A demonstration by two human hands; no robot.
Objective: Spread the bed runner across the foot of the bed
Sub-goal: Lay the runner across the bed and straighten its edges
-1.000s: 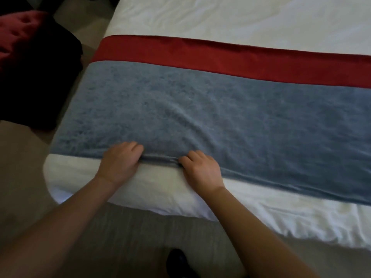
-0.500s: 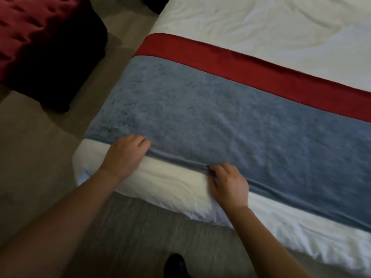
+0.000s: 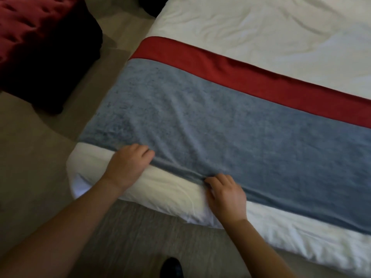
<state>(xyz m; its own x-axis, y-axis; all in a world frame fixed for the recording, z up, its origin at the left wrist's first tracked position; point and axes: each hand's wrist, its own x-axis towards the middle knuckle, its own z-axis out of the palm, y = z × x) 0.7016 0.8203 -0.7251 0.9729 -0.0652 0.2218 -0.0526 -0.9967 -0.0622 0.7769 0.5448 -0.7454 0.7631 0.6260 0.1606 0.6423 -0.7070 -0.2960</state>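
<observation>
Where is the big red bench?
In the head view, the red tufted bench stands on the floor at the top left, left of the bed and apart from the blue and red bed runner.

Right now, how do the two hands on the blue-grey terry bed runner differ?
Left hand: nearer the white bed corner; right hand: farther along. Right hand pinches a bunched fold; left hand holds flatter edge. Both grip the near edge of the blue-grey terry bed runner.

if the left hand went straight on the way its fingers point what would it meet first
The blue-grey panel of the bed runner, whose near edge the left hand grips; beyond that, probably its red band.
</observation>
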